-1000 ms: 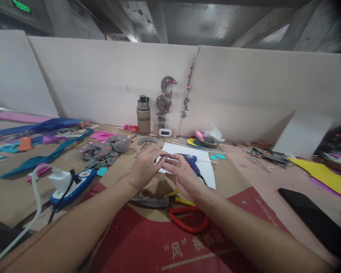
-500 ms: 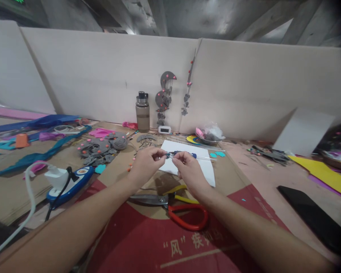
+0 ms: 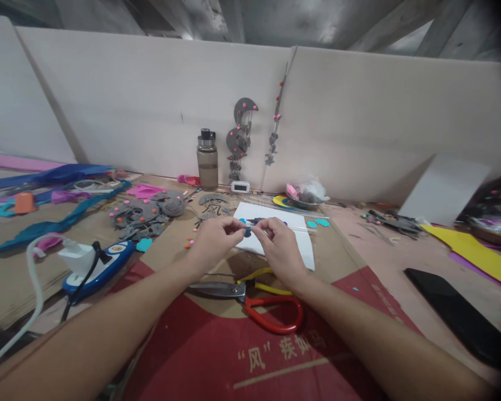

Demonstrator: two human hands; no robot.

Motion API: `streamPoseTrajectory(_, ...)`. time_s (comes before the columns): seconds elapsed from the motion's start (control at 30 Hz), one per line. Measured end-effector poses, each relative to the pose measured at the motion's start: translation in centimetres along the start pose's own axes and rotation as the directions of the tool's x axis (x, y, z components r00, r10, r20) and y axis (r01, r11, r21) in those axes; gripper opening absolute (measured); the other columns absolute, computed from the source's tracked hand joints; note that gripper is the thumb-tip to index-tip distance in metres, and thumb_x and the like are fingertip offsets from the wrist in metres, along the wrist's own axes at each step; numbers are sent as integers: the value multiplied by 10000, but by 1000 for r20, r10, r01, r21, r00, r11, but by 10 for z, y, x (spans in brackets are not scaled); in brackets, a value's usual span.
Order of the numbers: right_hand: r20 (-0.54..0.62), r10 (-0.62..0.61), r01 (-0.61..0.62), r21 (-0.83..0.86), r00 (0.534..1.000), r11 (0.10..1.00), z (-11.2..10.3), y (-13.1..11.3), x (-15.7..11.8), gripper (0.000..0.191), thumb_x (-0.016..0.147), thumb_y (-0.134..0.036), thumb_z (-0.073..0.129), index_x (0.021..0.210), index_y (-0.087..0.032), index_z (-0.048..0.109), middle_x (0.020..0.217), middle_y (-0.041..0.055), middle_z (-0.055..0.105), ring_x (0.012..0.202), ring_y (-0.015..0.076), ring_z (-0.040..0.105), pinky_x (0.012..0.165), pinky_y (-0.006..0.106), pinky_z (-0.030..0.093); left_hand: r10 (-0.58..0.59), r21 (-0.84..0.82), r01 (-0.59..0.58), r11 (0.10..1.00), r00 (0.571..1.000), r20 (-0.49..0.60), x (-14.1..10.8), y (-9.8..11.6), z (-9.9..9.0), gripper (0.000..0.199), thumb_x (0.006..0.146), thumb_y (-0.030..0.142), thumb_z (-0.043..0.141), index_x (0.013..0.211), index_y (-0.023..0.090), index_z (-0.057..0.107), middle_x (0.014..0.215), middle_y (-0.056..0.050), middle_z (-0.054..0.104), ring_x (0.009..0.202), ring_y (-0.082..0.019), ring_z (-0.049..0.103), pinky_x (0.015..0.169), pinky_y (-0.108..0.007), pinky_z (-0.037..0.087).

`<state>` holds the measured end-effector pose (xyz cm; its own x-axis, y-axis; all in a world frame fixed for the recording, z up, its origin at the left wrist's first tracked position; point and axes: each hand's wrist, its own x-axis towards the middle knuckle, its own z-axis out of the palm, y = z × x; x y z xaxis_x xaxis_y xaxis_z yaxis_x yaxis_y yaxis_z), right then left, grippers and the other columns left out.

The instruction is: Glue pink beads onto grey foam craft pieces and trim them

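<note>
Over the white paper, my left hand and my right hand meet with fingertips almost touching. Between them is a small dark teal piece, perhaps felt; its exact kind is too small to tell. My left hand pinches it between thumb and forefinger. Thumb and forefinger of my right hand are pressed together at its right side; what they hold is hidden. A dark blue pen-like thing lies behind the right fingers. Below the hands rest big scissors with one red and one yellow handle.
Grey felt pieces with pink dots lie left, near a blue power strip. A bottle and small digital clock stand at the back wall. Right are a black phone and yellow sheet. Grey felt garlands hang behind.
The camera view has shifted slightly. The dark teal piece now hangs lower and shows more between the fingertips. Both hands keep nearly the same place.
</note>
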<state>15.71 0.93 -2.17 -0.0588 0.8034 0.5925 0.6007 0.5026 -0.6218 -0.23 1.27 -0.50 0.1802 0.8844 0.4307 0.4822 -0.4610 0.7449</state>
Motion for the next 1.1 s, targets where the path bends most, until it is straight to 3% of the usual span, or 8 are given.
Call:
streamPoseTrajectory(0.47,28,-118,120,-92,993,988,-2,-2,-2,184,865,-332,502,738,-204,542,770,25,560,758,163,509,676,278,366,-8,12,8,1000,1000,11,0,-3,0,166,729,253,542,755,151,670,711,-16,670,672,-137,580,611,-233,414)
streamPoseTrajectory(0.8,50,-63,65,-38,997,997,-2,-1,-1,159,846,-326,520,803,-220,631,818,27,624,744,164,532,679,286,382,-31,49,30,998,999,25,-2,12,-5,144,727,206,537,708,176,676,671,-6,662,634,-131,568,579,-213,415)
streamPoseTrajectory(0.97,61,-13,14,-24,998,1000,-1,6,2,158,827,-298,518,761,-206,628,787,18,635,708,154,532,667,282,386,23,10,-25,1000,987,160,4,6,-10,193,755,276,535,769,174,697,684,-13,665,618,-131,554,562,-216,415)
streamPoseTrajectory(1.1,68,-2,5,-44,998,999,-1,8,3,133,811,-277,524,749,-203,615,777,13,629,703,150,532,667,278,387,-43,40,32,999,943,329,9,7,-19,287,800,346,474,752,176,700,537,9,587,494,-105,494,466,-196,357)
